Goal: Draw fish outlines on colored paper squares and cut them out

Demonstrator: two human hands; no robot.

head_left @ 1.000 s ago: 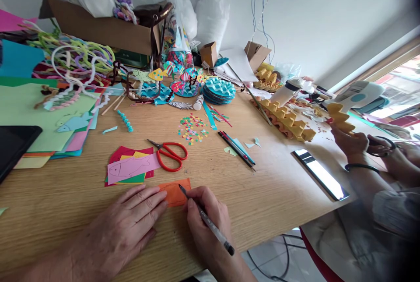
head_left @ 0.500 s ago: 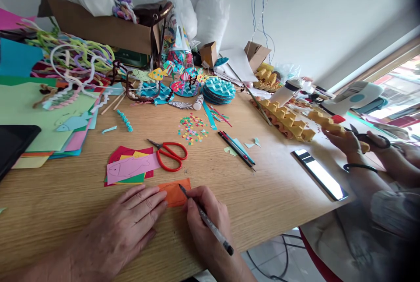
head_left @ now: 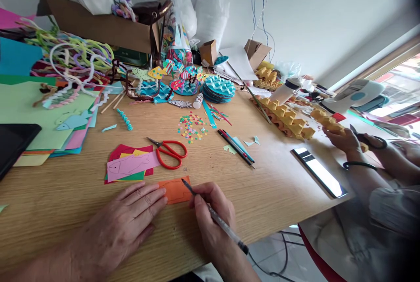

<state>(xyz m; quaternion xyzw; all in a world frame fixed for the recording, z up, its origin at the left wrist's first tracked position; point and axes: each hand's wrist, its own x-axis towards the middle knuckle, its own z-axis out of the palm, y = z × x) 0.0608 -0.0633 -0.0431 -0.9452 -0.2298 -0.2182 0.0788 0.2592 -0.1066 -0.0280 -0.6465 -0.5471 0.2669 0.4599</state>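
My left hand (head_left: 126, 220) lies flat on the table, its fingertips over the left end of an orange paper piece (head_left: 175, 194). Faint dark lines are drawn on that paper. In my right hand (head_left: 215, 216) is a pen (head_left: 223, 225), its tip over the paper's upper right part; whether it touches cannot be made out. Just beyond my left hand sits a pink paper strip (head_left: 129, 166) with a fish outline, on top of red, yellow and green pieces. Red-handled scissors (head_left: 172, 155) lie beside this pile, blades pointing left.
Paper confetti (head_left: 192, 126), coloured pencils (head_left: 238, 148) and a phone (head_left: 318, 172) lie on the table (head_left: 262, 203). At right, a co-worker's hands (head_left: 344, 142) hold scissors and a yellow egg-carton piece. Coloured paper sheets (head_left: 42, 111) and blue carton discs (head_left: 218, 89) stand further back.
My right hand and the pen have shifted slightly right, and more drawn line shows on the orange paper. My left hand stays in place.
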